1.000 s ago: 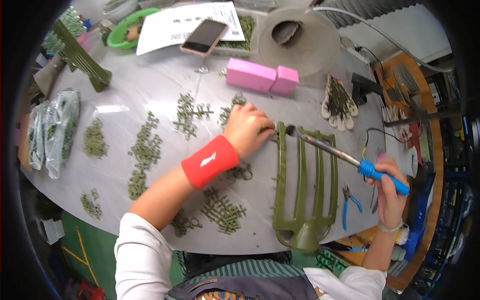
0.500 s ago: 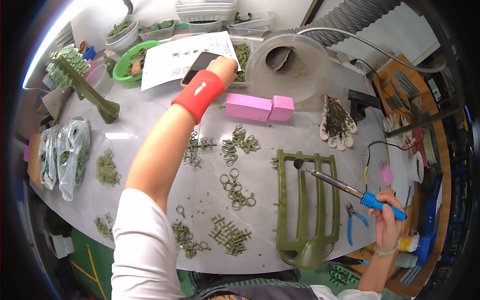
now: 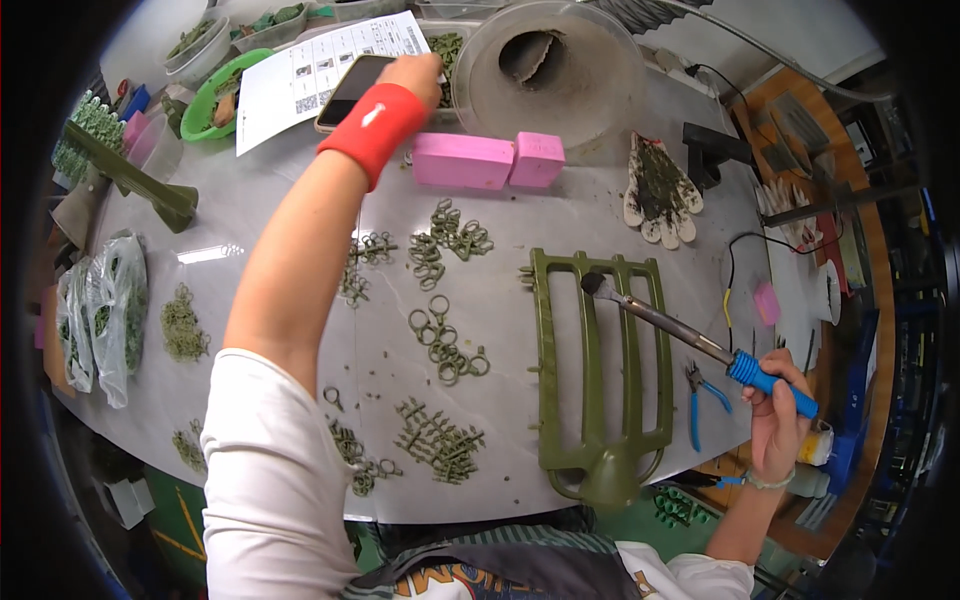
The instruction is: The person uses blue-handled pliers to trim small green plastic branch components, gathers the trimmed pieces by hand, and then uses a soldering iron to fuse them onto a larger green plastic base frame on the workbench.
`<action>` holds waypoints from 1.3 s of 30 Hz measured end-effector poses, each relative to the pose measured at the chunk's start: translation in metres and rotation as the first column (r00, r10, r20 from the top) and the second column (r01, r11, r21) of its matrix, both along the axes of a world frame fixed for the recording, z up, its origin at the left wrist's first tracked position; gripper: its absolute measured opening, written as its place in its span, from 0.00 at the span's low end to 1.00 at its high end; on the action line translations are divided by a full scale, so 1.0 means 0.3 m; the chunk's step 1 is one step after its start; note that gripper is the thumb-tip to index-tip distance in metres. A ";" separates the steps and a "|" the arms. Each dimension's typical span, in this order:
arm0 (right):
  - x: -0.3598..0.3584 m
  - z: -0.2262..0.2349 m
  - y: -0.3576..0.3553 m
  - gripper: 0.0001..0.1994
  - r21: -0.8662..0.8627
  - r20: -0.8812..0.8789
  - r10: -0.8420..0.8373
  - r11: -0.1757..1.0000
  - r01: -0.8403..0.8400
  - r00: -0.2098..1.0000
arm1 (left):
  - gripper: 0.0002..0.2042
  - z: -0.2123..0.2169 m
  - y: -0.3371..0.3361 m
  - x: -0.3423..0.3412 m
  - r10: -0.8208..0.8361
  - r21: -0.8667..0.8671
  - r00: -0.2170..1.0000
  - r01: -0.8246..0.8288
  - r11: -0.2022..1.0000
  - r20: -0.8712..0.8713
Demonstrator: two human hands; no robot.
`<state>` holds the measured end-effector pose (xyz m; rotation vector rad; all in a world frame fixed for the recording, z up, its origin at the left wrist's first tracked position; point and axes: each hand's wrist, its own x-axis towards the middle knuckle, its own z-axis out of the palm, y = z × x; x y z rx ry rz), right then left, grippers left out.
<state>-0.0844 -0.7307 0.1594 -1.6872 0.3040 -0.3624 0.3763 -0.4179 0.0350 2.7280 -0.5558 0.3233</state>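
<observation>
- Left hand (image 3: 415, 72) is stretched far across the grey table (image 3: 600, 215), a red wristband (image 3: 375, 120) on the wrist, fingers resting on the smartphone (image 3: 350, 88) at the far edge; whether they are curled around it or just laid on it, I cannot tell.
- The phone lies partly on a printed white sheet (image 3: 310, 65), just beside a green bowl (image 3: 215, 95).
- Right hand (image 3: 775, 420) is closed in a firm grip around the blue handle of a soldering iron (image 3: 700, 340), low at the right edge of the table.
- The iron's dark tip sits over the top of the olive-green plastic frame (image 3: 595, 380), right at one of its long bars; touching or just above, I cannot tell.
- That frame lies flat in front of the person, its rounded base toward them.
- Between the arms: loose green plastic rings (image 3: 445, 345) and small sprue pieces (image 3: 440, 445) scattered on the tabletop.
- Two pink blocks (image 3: 490, 160) sit side by side beyond them, near a clear round tub (image 3: 560, 75).
- A soiled work glove (image 3: 660, 190) lies to the right of the blocks.
- Blue-handled pliers (image 3: 700, 400) rest just beside the right hand.
- Clear bags of green parts (image 3: 100, 315) sit at the left edge.
</observation>
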 end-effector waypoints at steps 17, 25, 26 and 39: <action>-0.042 -0.045 0.001 0.11 0.085 0.032 0.004 0.996 -0.007 0.999 | 0.10 -0.036 0.078 -0.815 -0.569 -0.432 0.790 0.442 0.786 -0.227; -0.039 -0.025 0.006 0.11 0.061 0.045 0.061 0.996 -0.064 0.997 | 0.09 -0.111 0.061 -0.846 -0.553 -0.391 0.833 0.516 0.762 0.021; -0.035 -0.024 0.007 0.11 0.060 0.044 0.065 0.996 -0.067 0.997 | 0.09 -0.109 0.065 -0.853 -0.550 -0.392 0.835 0.513 0.764 0.021; 0.067 0.007 0.101 0.11 -0.152 0.005 0.216 0.965 -0.213 0.976 | 0.06 -0.101 0.051 -0.852 -0.510 -0.460 0.859 0.431 0.776 -0.055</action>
